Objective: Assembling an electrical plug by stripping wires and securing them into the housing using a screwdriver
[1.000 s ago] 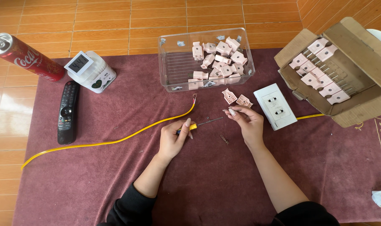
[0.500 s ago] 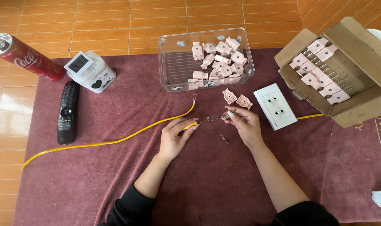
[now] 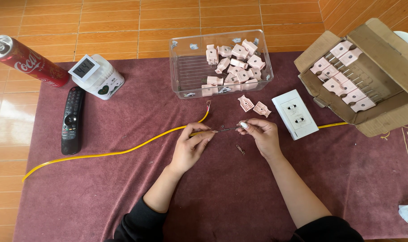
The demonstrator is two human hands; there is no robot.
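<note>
Yellow wire (image 3: pixel 123 151) lies w/ long axis roughly left-right across the maroon cloth (image 3: pixel 101 201); its stripped end, at cloth centre, points right toward the right hand (image 3: pixel 263 134). Left hand (image 3: pixel 192 145): palm down, fingers curled, grip pinched shut on the wire near its tip. Right hand: fingers bent, grip pinched on a small metal piece (image 3: pixel 228 130) meeting the wire end. Both forearms angle in from below. A 2nd wire end (image 3: pixel 207 107) curls up twd the clear bin (image 3: pixel 181 76). Loose metal clip (image 3: pixel 240 149) just below the hands.
</note>
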